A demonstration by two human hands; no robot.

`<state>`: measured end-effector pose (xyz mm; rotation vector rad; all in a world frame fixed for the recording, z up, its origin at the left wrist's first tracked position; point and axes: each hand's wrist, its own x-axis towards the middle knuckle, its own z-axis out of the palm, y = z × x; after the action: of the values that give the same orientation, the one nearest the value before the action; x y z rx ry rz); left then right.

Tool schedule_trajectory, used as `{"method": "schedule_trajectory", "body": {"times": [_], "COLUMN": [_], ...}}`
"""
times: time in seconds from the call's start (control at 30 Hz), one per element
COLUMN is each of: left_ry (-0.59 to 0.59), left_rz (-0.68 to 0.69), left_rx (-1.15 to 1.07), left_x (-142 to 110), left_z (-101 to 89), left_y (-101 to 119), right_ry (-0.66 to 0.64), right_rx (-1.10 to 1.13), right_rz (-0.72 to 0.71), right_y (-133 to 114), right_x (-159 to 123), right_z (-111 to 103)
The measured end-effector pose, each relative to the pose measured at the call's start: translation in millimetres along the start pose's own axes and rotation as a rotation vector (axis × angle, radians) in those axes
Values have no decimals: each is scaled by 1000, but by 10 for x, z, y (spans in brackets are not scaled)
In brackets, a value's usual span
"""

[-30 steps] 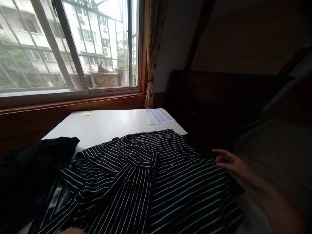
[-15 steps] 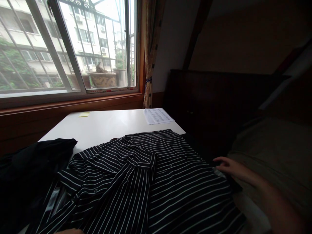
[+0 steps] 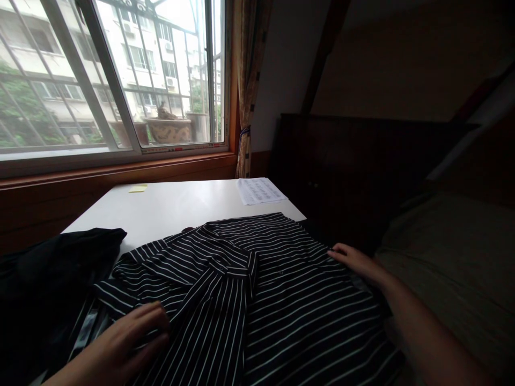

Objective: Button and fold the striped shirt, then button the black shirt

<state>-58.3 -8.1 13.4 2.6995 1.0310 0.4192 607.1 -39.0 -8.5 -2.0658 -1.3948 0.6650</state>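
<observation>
A black shirt with thin white stripes [image 3: 298, 289] lies spread over the near part of the table, one sleeve folded across its front. My right hand [image 3: 356, 262] is at the shirt's right edge, thumb and forefinger closed on the fabric there. Over the left part of the shirt is my left hand [image 3: 137, 335], its fingers loosely bent and the thumb apart, holding nothing visible. Small buttons show on the striped cloth.
A dark bundled cloth [image 3: 52, 289] lies at the left. The white table [image 3: 177, 201] carries printed sheets [image 3: 261, 191] and a yellow sticky note [image 3: 138, 188] at its far side. Behind it are a barred window and a curtain [image 3: 245, 107]; dark furniture [image 3: 333, 171] stands at right.
My left hand has come up from the bottom edge over the shirt. My right hand has moved left and slightly up to the shirt's edge. The shirt has hardly moved.
</observation>
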Motion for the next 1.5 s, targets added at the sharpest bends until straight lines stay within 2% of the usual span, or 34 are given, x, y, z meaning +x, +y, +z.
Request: {"method": "schedule_trajectory", "body": {"times": [0.07, 0.17, 0.27, 0.33, 0.5, 0.63, 0.73, 0.8, 0.9, 0.97, 1.07, 1.2, 1.3, 1.5], "left_ry": [95, 187, 145, 92, 38, -19, -39, -33, -16, -8, 2, 19, 30, 63], "left_rz": [-27, -57, -106, -135, -162, -186, -196, -194, -185, -180, -173, -155, -140, -94], "left_rx": [68, 222, 338, 376, 399, 414, 423, 422, 412, 410, 416, 417, 432, 461], "left_x": [123, 177, 109, 55, 20, 28, 23, 17, 11, 12, 18, 14, 1, 22], "left_z": [61, 255, 466, 544, 552, 538, 540, 546, 559, 568, 570, 556, 553, 525], "left_y": [-199, -532, -763, -820, -805, -825, -845, -858, -880, -892, -895, -871, -867, -821], "right_ry": [24, 63, 121, 149, 154, 265, 344, 262, 21, -39, -11, 26, 27, 63], "right_rx": [25, 10, -81, -157, -301, -387, -410, -383, -351, -359, -330, -119, -18, -165], "right_rz": [-10, -15, -22, -34, -99, -136, -186, -268, -348, -308, -237, -65, 35, 86], "right_y": [11, 62, 130, 165, 170, 72, -57, -139, -183, -137, 7, 156, 162, 103], "right_x": [18, 111, 235, 292, 310, 246, 91, -68, -297, -383, -393, -312, -245, -77], "right_z": [-36, -86, -130, -147, -124, -120, -134, -133, -112, -95, -82, -102, -123, 3]}}
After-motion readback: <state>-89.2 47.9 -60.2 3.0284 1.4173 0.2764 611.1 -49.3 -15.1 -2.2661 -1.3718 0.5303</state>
